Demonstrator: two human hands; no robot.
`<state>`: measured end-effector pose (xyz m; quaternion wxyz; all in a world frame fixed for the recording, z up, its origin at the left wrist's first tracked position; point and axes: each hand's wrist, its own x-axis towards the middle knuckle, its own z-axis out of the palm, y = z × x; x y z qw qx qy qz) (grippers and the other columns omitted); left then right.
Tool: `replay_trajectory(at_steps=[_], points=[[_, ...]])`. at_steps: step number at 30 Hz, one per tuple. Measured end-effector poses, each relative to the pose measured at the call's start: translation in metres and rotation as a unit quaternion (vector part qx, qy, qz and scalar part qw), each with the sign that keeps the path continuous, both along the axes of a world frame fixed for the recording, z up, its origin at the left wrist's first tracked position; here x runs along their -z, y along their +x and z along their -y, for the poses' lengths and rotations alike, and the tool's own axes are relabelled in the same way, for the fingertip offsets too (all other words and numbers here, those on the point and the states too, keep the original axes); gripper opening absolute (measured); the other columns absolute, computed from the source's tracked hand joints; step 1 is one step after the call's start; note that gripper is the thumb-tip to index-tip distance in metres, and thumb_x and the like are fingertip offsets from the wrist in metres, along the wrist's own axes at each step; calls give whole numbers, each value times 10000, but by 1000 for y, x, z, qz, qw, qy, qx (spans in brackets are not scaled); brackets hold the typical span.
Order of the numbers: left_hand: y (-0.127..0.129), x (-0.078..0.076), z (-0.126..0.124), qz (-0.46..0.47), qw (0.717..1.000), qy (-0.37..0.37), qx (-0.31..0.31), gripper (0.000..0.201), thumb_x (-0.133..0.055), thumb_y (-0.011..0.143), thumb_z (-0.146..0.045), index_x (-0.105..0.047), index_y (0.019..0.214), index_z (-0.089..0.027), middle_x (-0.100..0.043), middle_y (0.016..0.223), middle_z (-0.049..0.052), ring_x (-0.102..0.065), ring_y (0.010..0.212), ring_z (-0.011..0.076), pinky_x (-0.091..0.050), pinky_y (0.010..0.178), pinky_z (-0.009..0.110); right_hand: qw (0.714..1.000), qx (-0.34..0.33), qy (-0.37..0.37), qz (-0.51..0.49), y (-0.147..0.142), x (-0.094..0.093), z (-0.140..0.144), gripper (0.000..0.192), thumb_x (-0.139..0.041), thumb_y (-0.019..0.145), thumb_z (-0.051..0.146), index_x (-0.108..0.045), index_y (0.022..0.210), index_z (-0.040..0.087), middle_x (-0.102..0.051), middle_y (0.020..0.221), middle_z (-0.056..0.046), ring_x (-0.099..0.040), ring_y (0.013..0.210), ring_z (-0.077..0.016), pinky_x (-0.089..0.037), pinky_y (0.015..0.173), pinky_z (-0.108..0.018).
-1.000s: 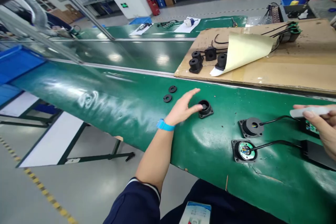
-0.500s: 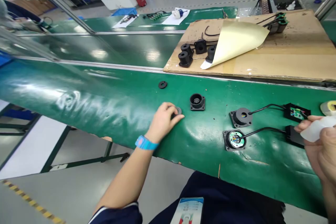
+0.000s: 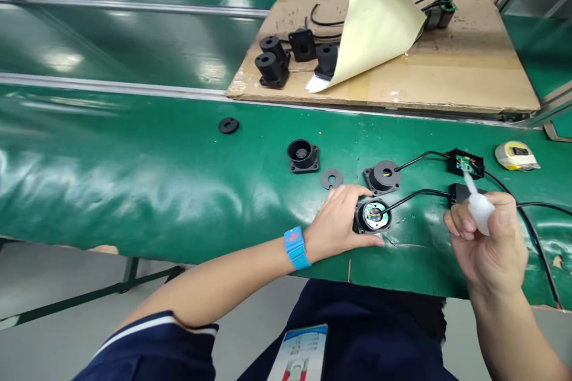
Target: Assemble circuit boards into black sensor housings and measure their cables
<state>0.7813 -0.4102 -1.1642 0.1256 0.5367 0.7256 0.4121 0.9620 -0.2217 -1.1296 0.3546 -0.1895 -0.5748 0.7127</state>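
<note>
My left hand (image 3: 337, 220), with a blue wrist strap, has its thumb and fingers spread around the left side of a black square-flanged housing (image 3: 361, 223). Inside that housing a round green-and-white circuit board (image 3: 376, 216) shows, with a black cable running right. Whether the fingers touch the housing I cannot tell. My right hand (image 3: 491, 238) is closed round a small white squeeze bottle (image 3: 481, 212), its narrow nozzle pointing up and left. Just above my left fingers lies a flat dark ring (image 3: 332, 178). A capped black housing (image 3: 385, 175) sits behind the one with the board.
An empty-looking housing (image 3: 302, 156) and a black disc (image 3: 229, 125) lie farther left. Two black boxes, one an open box (image 3: 465, 164) with a circuit board, join the cables. Beyond stand a tape measure (image 3: 516, 156) and cardboard (image 3: 438, 80) bearing black parts and yellowish paper.
My left hand has moved right from the flat ring to the housing with the board; the ring now lies near the capped housing. The view has shifted right, bringing my right hand fully in.
</note>
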Motion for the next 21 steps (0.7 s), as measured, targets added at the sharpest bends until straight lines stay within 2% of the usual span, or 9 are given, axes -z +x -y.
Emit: replay_trajectory(at_steps=[4,9,12,17,21], points=[[8,6,-9,52,998,14,35,593,-797,791,-481,-480,1207,-201,-626,1166,133,-618,1108,311,-523,933,517,999,34,6,8,-7,-5,-2,192,-721,841,396,-607,907,256,-334,548,75,-247,468,-111,-281,470,-267],[4,-6,2,45,997,37,56,585,-720,862,-384,-429,1336,-201,-587,1171,140,-609,1044,267,-570,849,452,998,50,27,29,-21,-18,-1,333,-729,815,564,-658,816,239,-405,505,50,-350,446,-128,-277,452,-297],[3,-14,7,36,996,38,68,619,-704,872,-333,-421,1406,-195,-592,1164,134,-608,1051,256,-573,856,422,991,93,95,24,-34,-22,2,359,-748,788,575,-665,748,228,-496,543,19,-420,438,-140,-307,429,-322],[3,-16,10,27,996,41,77,648,-697,864,-307,-437,1438,-160,-597,1150,128,-609,1042,238,-574,891,386,965,140,216,48,-40,-13,7,386,-748,766,610,-685,728,231,-550,610,-22,-536,520,-183,-358,443,-355],[3,-16,10,14,995,48,82,637,-696,866,-316,-450,1434,-164,-611,1154,126,-613,1058,238,-576,914,381,951,99,278,92,-32,-9,13,340,-685,842,569,-671,794,233,-566,659,-26,-534,520,-170,-387,445,-362]])
